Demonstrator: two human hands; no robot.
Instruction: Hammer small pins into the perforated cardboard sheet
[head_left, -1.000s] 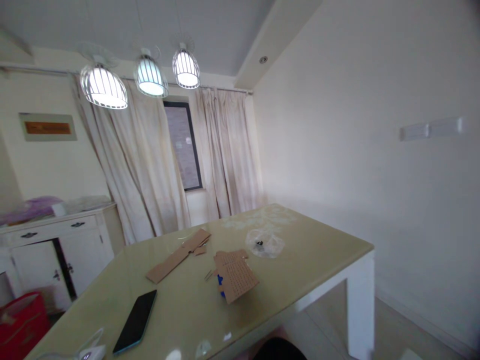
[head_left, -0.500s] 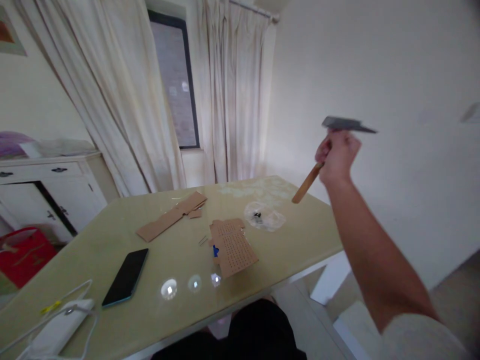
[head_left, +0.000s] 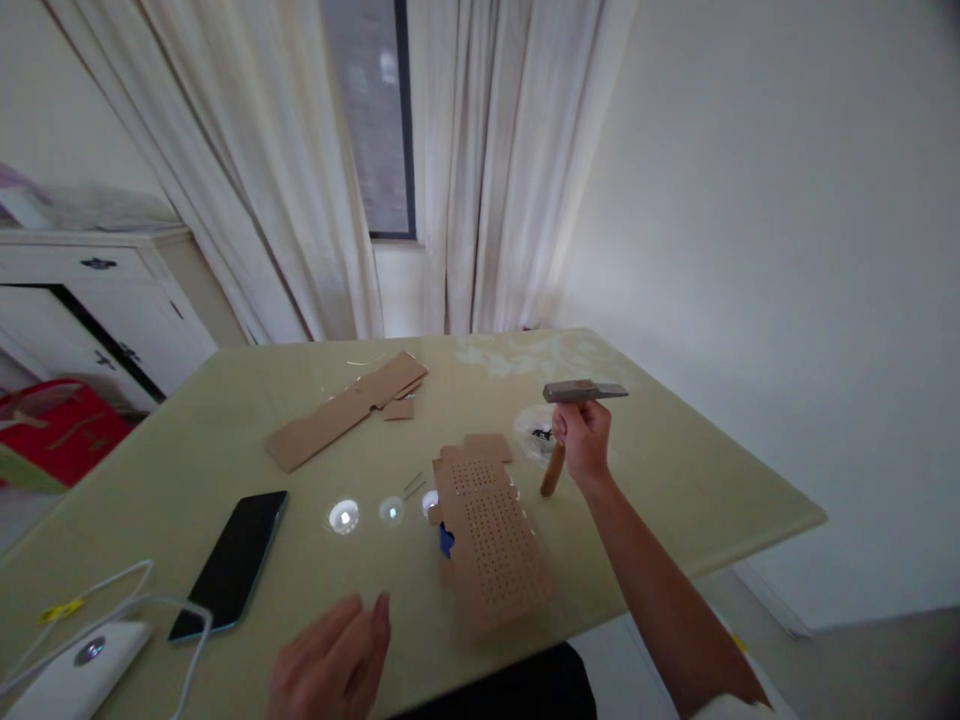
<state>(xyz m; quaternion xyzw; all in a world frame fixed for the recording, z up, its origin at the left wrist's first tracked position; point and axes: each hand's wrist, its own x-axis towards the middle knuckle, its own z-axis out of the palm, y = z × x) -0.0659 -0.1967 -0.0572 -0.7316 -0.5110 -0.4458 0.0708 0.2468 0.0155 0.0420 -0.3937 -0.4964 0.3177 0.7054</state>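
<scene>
While the right hand [head_left: 583, 440] grips the hammer [head_left: 574, 415] at frame centre, left hand [head_left: 334, 665] open lower left; advisable: steady perforated cardboard [head_left: 491, 535] on surface [head_left: 675, 480].

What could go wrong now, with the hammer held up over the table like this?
The right hand grips the hammer close under its head, so a swing may be hard to control. The table looks glossy, maybe glass-topped; a missed blow might mark it. The left hand is near the perforated cardboard, so its fingers might be struck. The phone also lies close by.
</scene>
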